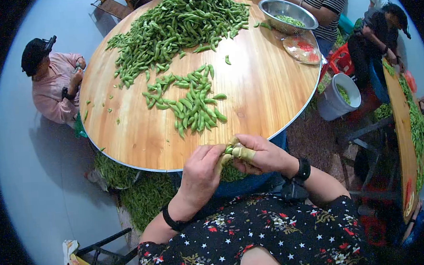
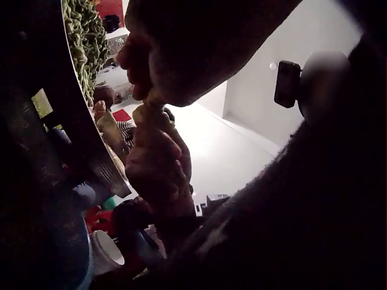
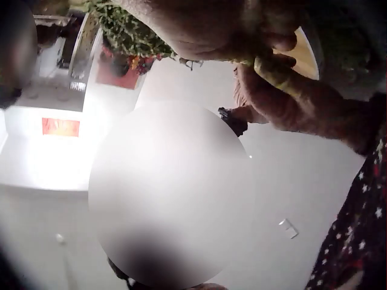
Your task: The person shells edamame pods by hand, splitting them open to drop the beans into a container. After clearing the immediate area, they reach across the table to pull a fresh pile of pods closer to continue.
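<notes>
Above the near edge of the round wooden table (image 1: 263,96), both hands meet at a small green soybean pod (image 1: 229,150). My left hand (image 1: 199,174) pinches it from the left between thumb and fingers. From the other side my right hand (image 1: 267,154) grips it, with a yellowish covering on the thumb. Most of the pod is hidden by the fingers. Both wrist views are dark, showing the left hand (image 2: 187,57) and right hand (image 3: 193,24) with fingertips together. A loose group of pods (image 1: 198,107) lies just beyond the hands.
A large heap of pods (image 1: 182,28) covers the table's far side. At the back right stand a metal bowl (image 1: 270,7) of shelled beans and a clear bag (image 1: 306,55). A white bucket (image 1: 333,104) is right of the table. A person in pink (image 1: 51,88) sits left.
</notes>
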`<state>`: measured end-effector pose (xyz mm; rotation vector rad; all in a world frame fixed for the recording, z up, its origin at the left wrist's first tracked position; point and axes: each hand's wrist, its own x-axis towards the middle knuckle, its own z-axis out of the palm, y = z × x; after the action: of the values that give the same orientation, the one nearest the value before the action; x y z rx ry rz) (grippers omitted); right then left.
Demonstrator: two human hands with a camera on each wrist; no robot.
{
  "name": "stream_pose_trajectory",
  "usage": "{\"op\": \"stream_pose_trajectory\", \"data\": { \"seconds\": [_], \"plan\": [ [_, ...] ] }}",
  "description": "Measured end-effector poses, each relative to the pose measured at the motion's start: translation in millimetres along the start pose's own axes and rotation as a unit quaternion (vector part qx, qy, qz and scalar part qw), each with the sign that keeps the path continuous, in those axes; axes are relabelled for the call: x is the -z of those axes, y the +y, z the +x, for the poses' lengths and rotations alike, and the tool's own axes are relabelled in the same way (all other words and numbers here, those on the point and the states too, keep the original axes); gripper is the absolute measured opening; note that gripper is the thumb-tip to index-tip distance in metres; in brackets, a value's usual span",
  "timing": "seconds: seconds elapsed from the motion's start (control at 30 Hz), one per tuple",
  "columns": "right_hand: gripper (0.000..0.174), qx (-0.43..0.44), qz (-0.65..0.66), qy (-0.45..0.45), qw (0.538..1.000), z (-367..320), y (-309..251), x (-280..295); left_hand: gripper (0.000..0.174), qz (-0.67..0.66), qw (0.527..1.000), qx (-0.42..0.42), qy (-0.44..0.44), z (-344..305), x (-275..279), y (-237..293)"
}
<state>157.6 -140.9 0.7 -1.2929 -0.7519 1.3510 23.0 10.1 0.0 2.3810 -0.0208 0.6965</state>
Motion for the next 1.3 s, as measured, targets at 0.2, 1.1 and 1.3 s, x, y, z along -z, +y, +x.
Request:
{"op": "stream_pose_trajectory", "data": {
  "seconds": [0.2, 1.1, 1.3],
  "plan": [
    [0.025, 0.227, -0.344, 0.217, 0.885, -7, -10, -17, 0.024, 0.020, 1.000, -0.003, -0.011, 3, 1, 0],
    [0.031, 0.327, -0.308, 0.261, 0.854, 54, 9, 31, 0.015, 0.191, 0.973, -0.087, -0.097, 179, 17, -140],
    [0.035, 0.243, -0.183, 0.274, 0.912, 42, 3, 28, 0.013, 0.234, 0.958, 0.043, -0.161, 195, -10, -158]
  ]
}}
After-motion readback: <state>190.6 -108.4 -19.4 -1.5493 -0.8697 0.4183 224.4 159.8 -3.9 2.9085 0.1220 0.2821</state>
